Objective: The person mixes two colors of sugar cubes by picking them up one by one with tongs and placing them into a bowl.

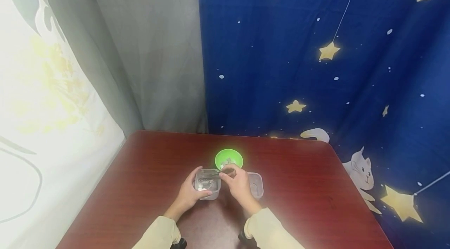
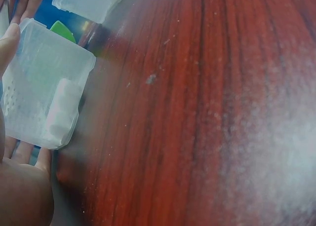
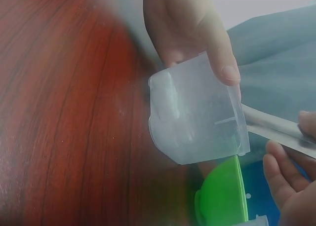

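Observation:
My left hand grips a small clear plastic container standing on the red-brown table. The thumb lies on its near rim and the fingers wrap its left side. My right hand pinches a metal spoon whose bowl end reaches into that container. In the right wrist view the spoon handle crosses the rim of the container, with the left hand behind it. The left wrist view shows the container from below, with something whitish inside.
A green bowl with small pale pieces in it sits just behind the hands. A second clear container stands right of my right hand. Curtains hang close behind the table, white on the left and blue with stars on the right.

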A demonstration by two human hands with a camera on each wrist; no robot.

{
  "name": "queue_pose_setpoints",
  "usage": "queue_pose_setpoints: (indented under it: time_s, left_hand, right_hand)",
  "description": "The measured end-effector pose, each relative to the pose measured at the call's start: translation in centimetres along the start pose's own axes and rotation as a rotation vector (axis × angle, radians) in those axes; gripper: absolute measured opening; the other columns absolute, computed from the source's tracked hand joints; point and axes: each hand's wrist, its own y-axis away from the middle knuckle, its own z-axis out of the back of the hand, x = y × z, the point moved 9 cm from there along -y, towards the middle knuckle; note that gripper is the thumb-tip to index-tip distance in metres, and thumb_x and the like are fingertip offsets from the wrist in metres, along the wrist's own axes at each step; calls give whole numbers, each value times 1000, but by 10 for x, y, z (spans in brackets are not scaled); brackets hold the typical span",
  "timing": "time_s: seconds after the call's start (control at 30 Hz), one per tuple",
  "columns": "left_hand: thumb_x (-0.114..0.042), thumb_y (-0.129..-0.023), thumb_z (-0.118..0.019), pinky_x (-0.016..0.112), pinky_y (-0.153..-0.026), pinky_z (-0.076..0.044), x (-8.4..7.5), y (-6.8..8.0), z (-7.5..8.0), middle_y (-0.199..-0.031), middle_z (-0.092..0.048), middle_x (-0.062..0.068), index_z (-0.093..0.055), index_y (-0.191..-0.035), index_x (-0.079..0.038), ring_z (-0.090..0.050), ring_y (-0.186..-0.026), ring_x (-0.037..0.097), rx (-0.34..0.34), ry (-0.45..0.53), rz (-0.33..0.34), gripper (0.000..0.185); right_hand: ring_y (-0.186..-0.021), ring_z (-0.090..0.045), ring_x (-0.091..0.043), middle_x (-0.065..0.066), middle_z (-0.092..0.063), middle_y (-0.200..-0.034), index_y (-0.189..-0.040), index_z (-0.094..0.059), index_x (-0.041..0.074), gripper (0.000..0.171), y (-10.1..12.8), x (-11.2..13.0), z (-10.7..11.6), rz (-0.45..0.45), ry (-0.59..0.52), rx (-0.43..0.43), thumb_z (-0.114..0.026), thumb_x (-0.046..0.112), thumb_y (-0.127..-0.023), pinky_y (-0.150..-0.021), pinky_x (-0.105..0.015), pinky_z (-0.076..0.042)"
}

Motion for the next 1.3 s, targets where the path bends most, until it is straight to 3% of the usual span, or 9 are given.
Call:
queue_pose_setpoints:
  time_s: [0.27, 0.5, 0.7, 0.93, 1.07, 1.3]
  left_hand:
    - [-6, -63, -90, 55, -90, -46, 2, -1, -4, -127, -54, 28, -40, -142, 5, -57, -105, 43, 11, 8, -3, 94]
    - [-9, -61, -92, 47, -89, -49, 35, -9, -10, -128, -56, 21, -41, -144, -4, -60, -104, 34, -9, 5, 5, 98]
    - [-19, -59, -94, 38, -87, -51, 40, -10, -7, -127, -57, 15, -42, -145, -9, -61, -102, 27, -1, 13, 2, 101]
    - [-24, -59, -94, 41, -90, -48, 42, -9, -6, -128, -58, 12, -43, -144, -10, -59, -104, 26, -7, -14, 6, 101]
    - [-22, -59, -94, 38, -89, -48, 43, -9, -5, -127, -58, 14, -43, -143, -8, -59, -104, 28, -9, -16, -12, 99]
    - [-18, -57, -94, 38, -88, -49, 46, -9, -6, -126, -58, 14, -44, -143, -12, -60, -104, 29, -10, 21, 39, 100]
  right_hand:
    - [-65, -63, -10, 3, -69, -77, -93, -72, 11, 16, 1, -1, 3, 14, 18, -16, -80, 15, -79, -55, -25, -50]
    - [-65, -65, -10, 2, -69, -74, -92, -73, 12, 15, 0, -1, 9, 25, -38, -30, -80, 13, -79, -51, -26, -49]
    - [-63, -63, -11, 4, -67, -69, -90, -74, 15, 13, -1, 0, 15, -20, -94, -38, -80, 12, -79, -47, -25, -46]
    - [-68, -65, -9, 7, -70, -76, -91, -74, 22, 14, -2, 4, 30, -26, -6, -71, -81, 22, -79, -58, -30, -51]
    - [-67, -64, -9, 9, -68, -72, -89, -72, 29, 14, -4, 6, 42, -64, 43, -102, -81, 30, -78, -57, -32, -49]
    - [-70, -67, -14, 0, -71, -84, -91, -73, 16, 16, -9, 20, 56, -30, -98, -124, -81, 16, -78, -55, -27, -51]
